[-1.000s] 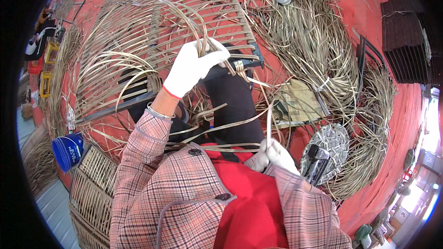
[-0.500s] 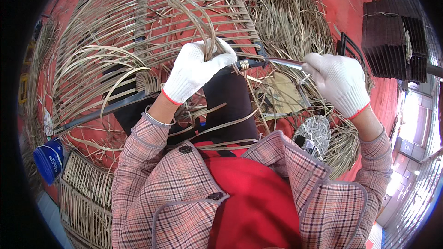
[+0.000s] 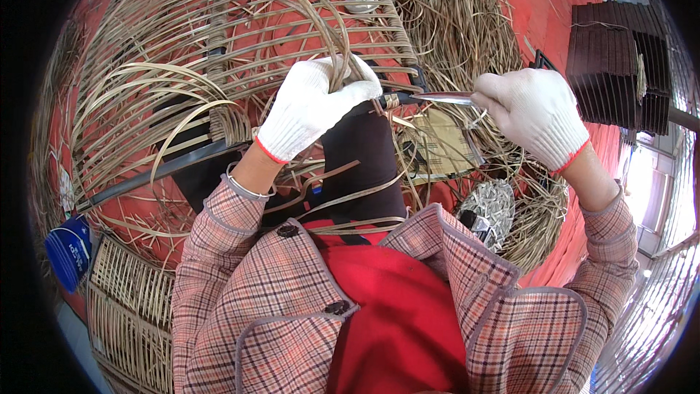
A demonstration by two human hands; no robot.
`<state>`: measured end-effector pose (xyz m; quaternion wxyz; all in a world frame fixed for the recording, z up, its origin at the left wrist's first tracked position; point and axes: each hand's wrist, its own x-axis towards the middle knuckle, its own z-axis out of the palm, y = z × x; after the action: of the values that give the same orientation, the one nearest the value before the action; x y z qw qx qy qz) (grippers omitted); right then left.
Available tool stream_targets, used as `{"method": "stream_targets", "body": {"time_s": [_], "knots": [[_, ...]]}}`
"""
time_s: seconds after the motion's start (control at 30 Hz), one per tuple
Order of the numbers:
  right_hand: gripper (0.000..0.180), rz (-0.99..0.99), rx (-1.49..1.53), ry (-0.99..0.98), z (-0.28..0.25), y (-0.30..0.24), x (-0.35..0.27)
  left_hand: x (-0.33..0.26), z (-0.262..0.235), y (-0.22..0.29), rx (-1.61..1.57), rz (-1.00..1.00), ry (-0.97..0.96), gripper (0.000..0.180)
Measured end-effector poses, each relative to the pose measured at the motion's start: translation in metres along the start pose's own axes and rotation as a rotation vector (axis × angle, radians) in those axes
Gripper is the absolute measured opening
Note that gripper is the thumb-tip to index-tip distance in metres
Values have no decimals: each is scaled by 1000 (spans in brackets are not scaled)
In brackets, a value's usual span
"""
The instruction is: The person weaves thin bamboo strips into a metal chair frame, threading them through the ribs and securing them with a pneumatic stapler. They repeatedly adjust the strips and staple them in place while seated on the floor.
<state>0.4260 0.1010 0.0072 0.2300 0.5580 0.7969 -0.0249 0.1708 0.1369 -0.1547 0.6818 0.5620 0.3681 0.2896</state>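
Gloved left hand (image 3: 315,106) is fisted round a bunch of rattan strands (image 3: 332,44) at the corner of a half-woven wicker frame (image 3: 219,66), w/ its dark metal bar (image 3: 164,169) running lower left. Right hand (image 3: 536,117), also gloved, pinches a slim metal blade (image 3: 445,98), tip at the frame corner, just beside the left fist. Loose rattan pile (image 3: 467,22) behind.

One head-mounted fisheye camera looks steeply down, close above the person's lap; edges curve toward the rim.
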Motion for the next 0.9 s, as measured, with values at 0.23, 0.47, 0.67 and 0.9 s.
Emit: {"method": "stream_targets", "body": {"time_s": [0.23, 0.47, 0.67, 0.9], "knots": [[21, 21, 289, 16, 46, 23, 6, 1, 2, -8, -119, 39, 45, 4], [25, 100, 943, 173, 136, 16, 3, -4, -1, 3, -86, -53, 78, 8], [18, 228, 1384, 400, 198, 0, -14, 0, -1, 12, -102, -102, 68, 8], [22, 448, 1009, 112, 258, -4, -77, 17, 19, 31, 186, 0, 5, 11]]}}
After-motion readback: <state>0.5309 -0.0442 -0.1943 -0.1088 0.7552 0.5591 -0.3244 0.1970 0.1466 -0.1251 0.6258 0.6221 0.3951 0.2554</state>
